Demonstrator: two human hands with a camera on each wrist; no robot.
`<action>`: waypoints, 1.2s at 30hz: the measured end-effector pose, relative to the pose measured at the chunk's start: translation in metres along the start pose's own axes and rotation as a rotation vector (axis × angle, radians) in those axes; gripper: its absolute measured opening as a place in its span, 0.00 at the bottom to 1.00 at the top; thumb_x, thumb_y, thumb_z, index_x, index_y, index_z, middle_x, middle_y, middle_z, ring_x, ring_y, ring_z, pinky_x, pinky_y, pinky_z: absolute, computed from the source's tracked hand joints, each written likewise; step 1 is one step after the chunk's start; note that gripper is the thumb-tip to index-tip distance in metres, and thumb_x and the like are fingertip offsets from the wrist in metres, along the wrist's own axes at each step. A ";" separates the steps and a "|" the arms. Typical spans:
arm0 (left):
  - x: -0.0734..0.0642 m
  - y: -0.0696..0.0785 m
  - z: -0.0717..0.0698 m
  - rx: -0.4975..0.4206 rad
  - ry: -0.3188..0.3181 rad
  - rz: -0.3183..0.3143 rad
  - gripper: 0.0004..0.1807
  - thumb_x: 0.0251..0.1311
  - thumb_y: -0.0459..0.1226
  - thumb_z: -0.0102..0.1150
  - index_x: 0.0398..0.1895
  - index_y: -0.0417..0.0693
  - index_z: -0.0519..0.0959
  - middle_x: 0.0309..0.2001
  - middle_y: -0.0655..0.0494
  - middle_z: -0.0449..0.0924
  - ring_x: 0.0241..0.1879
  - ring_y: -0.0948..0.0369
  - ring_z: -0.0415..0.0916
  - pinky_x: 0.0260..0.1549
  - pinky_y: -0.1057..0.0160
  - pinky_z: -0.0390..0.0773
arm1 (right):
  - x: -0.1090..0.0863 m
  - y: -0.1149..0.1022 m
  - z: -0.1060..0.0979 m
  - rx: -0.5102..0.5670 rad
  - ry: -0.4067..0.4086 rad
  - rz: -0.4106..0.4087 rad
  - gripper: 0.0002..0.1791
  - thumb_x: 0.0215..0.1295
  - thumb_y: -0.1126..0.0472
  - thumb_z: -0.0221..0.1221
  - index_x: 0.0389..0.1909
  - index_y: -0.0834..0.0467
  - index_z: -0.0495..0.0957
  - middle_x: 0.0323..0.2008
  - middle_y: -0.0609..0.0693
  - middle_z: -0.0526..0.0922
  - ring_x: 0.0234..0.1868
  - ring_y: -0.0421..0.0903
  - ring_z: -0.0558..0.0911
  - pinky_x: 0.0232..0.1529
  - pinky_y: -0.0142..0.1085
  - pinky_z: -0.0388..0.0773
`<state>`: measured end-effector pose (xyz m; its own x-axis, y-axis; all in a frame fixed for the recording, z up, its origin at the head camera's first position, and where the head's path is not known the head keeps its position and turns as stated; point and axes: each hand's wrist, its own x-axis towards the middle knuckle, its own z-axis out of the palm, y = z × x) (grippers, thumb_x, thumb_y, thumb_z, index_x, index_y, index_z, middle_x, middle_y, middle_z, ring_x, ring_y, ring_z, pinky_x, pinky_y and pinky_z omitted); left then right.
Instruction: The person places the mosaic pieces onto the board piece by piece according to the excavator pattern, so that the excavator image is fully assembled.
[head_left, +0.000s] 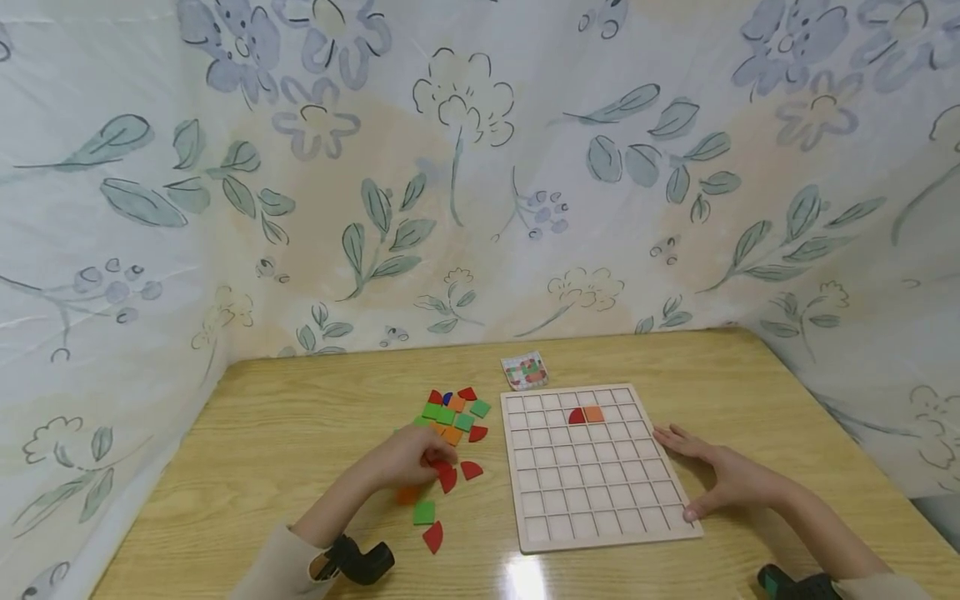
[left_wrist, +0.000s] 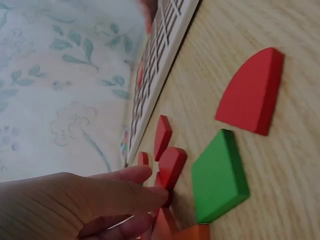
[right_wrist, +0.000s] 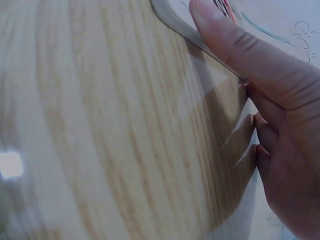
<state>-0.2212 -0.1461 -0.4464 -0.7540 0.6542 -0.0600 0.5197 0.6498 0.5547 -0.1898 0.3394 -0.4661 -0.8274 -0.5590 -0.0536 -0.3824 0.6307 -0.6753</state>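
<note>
My left hand (head_left: 414,454) reaches into loose tiles left of the board, its fingers curled down at a red quarter-circle tile (head_left: 447,477). In the left wrist view, thumb and index finger pinch at a red tile partly hidden by them. A green square tile (left_wrist: 220,177) and another red quarter-circle tile (left_wrist: 252,92) lie close by. My right hand (head_left: 723,477) rests at the right edge of the wooden grid board (head_left: 592,479), fingers spread straight and thumb on its near corner. On the board, a red quarter-circle tile (head_left: 577,416) sits beside an orange square tile (head_left: 593,413).
Several green, orange and red tiles cluster beyond my left hand, with a blue piece (head_left: 447,398) among them. A small patterned card (head_left: 525,371) lies behind the board. Floral cloth (head_left: 480,183) hangs around the wooden table (head_left: 285,417).
</note>
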 end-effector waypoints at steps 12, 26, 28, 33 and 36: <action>0.009 0.003 -0.002 -0.076 0.083 -0.080 0.12 0.53 0.35 0.64 0.42 0.44 0.82 0.34 0.57 0.81 0.30 0.63 0.71 0.28 0.68 0.73 | 0.000 0.000 -0.002 0.007 -0.008 0.005 0.56 0.36 0.51 0.73 0.69 0.55 0.55 0.67 0.72 0.49 0.60 0.13 0.40 0.55 0.68 0.48; 0.027 0.024 0.003 -0.005 -0.021 -0.070 0.14 0.44 0.44 0.71 0.33 0.48 0.82 0.28 0.64 0.78 0.29 0.66 0.70 0.29 0.70 0.71 | 0.000 -0.001 -0.002 0.023 -0.002 0.008 0.55 0.37 0.51 0.73 0.69 0.55 0.55 0.68 0.69 0.50 0.62 0.15 0.40 0.60 0.61 0.46; 0.026 0.026 0.006 0.012 -0.028 -0.070 0.12 0.44 0.42 0.71 0.32 0.48 0.83 0.26 0.65 0.77 0.26 0.68 0.68 0.27 0.71 0.70 | -0.001 -0.001 -0.003 0.032 -0.001 0.003 0.55 0.38 0.52 0.73 0.69 0.55 0.55 0.68 0.68 0.49 0.62 0.15 0.40 0.63 0.56 0.45; 0.029 0.025 0.011 0.006 -0.062 -0.046 0.12 0.48 0.37 0.69 0.38 0.49 0.83 0.30 0.65 0.77 0.28 0.67 0.67 0.28 0.71 0.70 | -0.001 0.000 -0.003 0.040 -0.003 0.000 0.55 0.38 0.53 0.73 0.70 0.55 0.55 0.70 0.63 0.49 0.63 0.15 0.40 0.56 0.66 0.46; 0.029 0.024 0.013 0.012 -0.054 -0.068 0.13 0.47 0.39 0.70 0.38 0.49 0.83 0.33 0.65 0.77 0.31 0.66 0.67 0.30 0.70 0.70 | 0.000 0.000 -0.002 0.043 -0.009 -0.003 0.55 0.38 0.54 0.73 0.69 0.55 0.55 0.69 0.67 0.49 0.61 0.14 0.40 0.50 0.72 0.45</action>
<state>-0.2251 -0.1065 -0.4454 -0.7649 0.6281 -0.1425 0.4728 0.6978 0.5381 -0.1904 0.3401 -0.4645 -0.8223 -0.5661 -0.0582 -0.3668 0.6054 -0.7063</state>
